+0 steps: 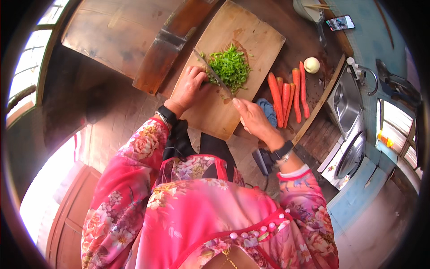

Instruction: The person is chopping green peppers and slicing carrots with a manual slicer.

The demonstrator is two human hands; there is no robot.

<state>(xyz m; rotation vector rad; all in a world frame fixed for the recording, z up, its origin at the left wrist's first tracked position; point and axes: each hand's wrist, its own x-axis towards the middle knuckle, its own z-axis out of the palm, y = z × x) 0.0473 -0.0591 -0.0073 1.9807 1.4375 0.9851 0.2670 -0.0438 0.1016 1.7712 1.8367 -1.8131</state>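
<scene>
A wooden cutting board (258,43) lies in front of me with a pile of thinly sliced green vegetable (231,67) on it. My right hand (253,117) grips a kitchen knife (215,74), whose blade crosses the board along the pile's left side. The knife's handle is hidden in the fist. My left hand (191,85) rests on the board left of the blade, fingers bent; whether it holds a piece of the vegetable under the fingertips cannot be told.
Several carrots (275,94), a peeled round pale vegetable (311,65) and a blue cloth (267,111) lie right of the board. Beyond are a bowl (310,11), a phone (340,23) and a steel sink (347,101). A wooden bench-like piece (168,47) borders the left.
</scene>
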